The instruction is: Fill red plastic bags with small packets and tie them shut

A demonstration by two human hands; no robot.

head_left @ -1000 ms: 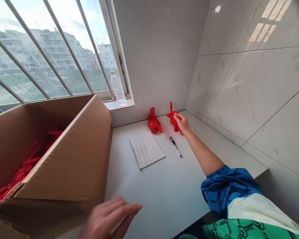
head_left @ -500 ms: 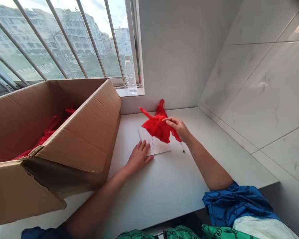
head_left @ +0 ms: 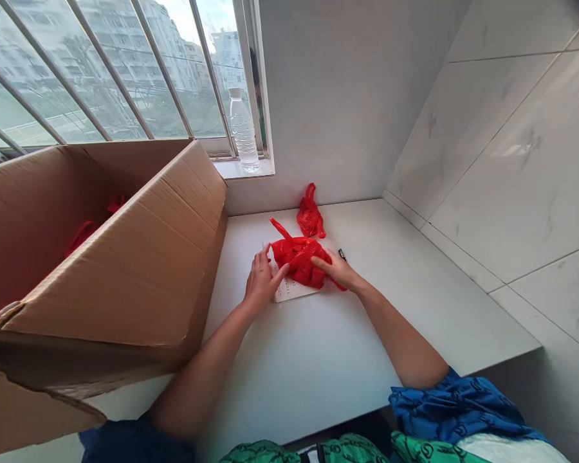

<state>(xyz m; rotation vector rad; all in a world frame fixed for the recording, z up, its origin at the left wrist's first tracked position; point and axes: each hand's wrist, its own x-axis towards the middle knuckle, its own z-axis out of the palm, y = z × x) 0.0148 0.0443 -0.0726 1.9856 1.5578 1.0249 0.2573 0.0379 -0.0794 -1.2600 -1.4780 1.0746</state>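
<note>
A crumpled red plastic bag (head_left: 299, 260) lies on a white notepad (head_left: 289, 290) in the middle of the white counter (head_left: 347, 360). My left hand (head_left: 260, 280) touches its left side with the fingers stretched toward it. On the bag's right side, my right hand (head_left: 336, 270) presses down with closed fingers pinching the plastic. A second red bag (head_left: 310, 218), knotted, sits just behind by the wall. A black pen (head_left: 341, 254) pokes out behind my right hand.
A large open cardboard box (head_left: 125, 257) fills the left, with more red bags (head_left: 84, 233) inside. A clear water bottle (head_left: 244, 132) stands on the window sill. Tiled wall runs along the right; the counter edge is near my body.
My right hand has brought the red bag from the back corner down onto the notepad. My left hand moved forward from the near edge to the bag's left side.
</note>
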